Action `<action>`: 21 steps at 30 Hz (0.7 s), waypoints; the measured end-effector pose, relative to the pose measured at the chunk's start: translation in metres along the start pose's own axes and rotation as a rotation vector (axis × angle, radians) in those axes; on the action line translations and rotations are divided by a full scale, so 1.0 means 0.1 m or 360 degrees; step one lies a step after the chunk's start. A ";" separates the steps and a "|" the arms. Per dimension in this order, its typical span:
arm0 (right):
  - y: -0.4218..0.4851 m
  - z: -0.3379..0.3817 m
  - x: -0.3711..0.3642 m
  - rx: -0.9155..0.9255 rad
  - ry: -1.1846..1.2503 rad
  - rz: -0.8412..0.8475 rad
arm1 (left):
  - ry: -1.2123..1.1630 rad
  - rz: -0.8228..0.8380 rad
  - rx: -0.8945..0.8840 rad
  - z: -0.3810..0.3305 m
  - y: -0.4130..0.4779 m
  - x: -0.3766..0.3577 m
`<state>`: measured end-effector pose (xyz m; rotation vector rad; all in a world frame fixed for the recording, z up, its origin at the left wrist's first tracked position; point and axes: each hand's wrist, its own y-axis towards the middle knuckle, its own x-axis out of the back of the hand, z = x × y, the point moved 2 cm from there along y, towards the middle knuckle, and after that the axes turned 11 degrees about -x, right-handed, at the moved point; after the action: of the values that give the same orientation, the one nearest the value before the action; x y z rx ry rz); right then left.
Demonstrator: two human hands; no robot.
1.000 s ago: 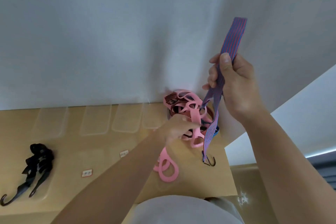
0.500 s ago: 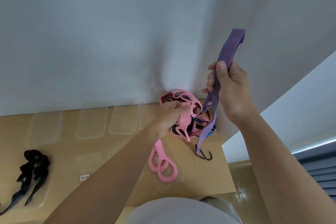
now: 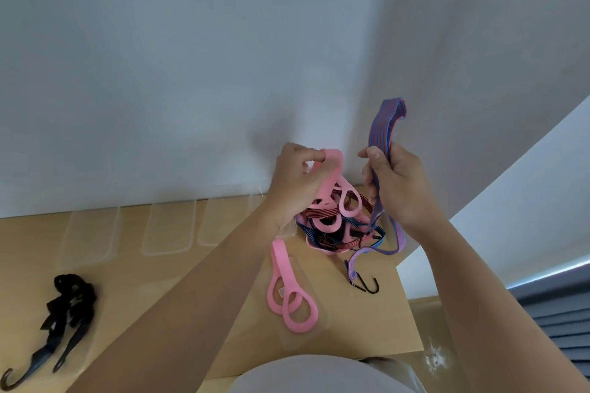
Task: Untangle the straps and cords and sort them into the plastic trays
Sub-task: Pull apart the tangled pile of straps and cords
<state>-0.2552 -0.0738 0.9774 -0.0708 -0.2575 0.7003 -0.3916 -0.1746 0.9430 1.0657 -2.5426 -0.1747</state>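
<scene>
- Closest in, by the front edge of the bench (image 3: 134, 274), a clear tray (image 3: 308, 340) has one pink strap (image 3: 289, 293) lying flat in it, with the loop ends toward me. There's a tiny sticker (image 3: 282, 292) showing through one loop, way too small to read.
- Front left corner: a bundle of black straps (image 3: 68, 306) with hooks, well apart from everything else.
- Near the right edge, a black double hook (image 3: 367, 284) rests on the wood, at the end of a striped strap.
- Far right corner: the tangle (image 3: 332, 230), a mess of pink loops plus red-black and blue striped cords.
- Left hand (image 3: 297, 182) is above the tangle, thumb and fingers pinching a pink loop strap (image 3: 332, 159) that runs down into the pile.
- Right hand (image 3: 396, 188) is fisted around the blue-and-red striped strap (image 3: 380, 131). The top end sticks up past the thumb and curls over. The rest hangs down toward the pile.
- Along the far edge, against the wall, there's a row of clear trays (image 3: 169, 230).
- No readable writing anywhere.
</scene>
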 end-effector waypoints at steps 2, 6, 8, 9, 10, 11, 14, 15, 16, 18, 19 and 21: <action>-0.01 0.00 0.00 0.0017 -0.0024 -0.0010 | 0.0063 -0.0043 -0.0107 0.00 0.01 0.05; -0.05 0.03 0.00 0.0052 -0.0010 -0.0020 | -0.0246 -0.0086 -0.0193 -0.10 -0.08 0.18; -0.06 0.07 0.01 0.0085 -0.0006 -0.0018 | -0.0372 -0.0039 -0.0113 -0.16 -0.17 0.23; -0.06 0.09 0.01 0.0106 -0.0013 -0.0014 | -0.0400 -0.0001 -0.0091 -0.16 -0.22 0.24; -0.06 0.11 0.02 0.0124 -0.0019 -0.0004 | -0.0379 0.0037 -0.0088 -0.13 -0.28 0.25; -0.07 0.13 0.03 0.0140 -0.0020 0.0010 | -0.0339 0.0073 -0.0094 -0.10 -0.33 0.26; -0.10 0.19 0.04 0.0165 -0.0014 0.0064 | -0.0289 0.0116 -0.0044 0.00 -0.53 0.27; -0.12 0.20 0.04 0.0161 -0.0012 0.0086 | -0.0278 0.0107 -0.0025 0.03 -0.59 0.28; -0.13 0.21 0.05 0.0157 -0.0019 0.0107 | -0.0253 0.0089 -0.0010 0.06 -0.66 0.29; -0.15 0.23 0.06 0.0160 -0.0048 0.0152 | -0.0218 0.0025 0.0019 0.12 -0.79 0.32; -0.16 0.24 0.08 0.0165 -0.0053 0.0179 | -0.0221 -0.0024 0.0043 0.15 -0.85 0.34; -0.20 0.26 0.10 0.0165 -0.0035 0.0240 | -0.0242 -0.0128 0.0121 0.22 -0.96 0.38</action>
<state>-0.2419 -0.0826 1.0077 0.0163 -0.2382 0.8637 -0.3605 -0.2701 0.9094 1.2283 -2.6610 -0.1888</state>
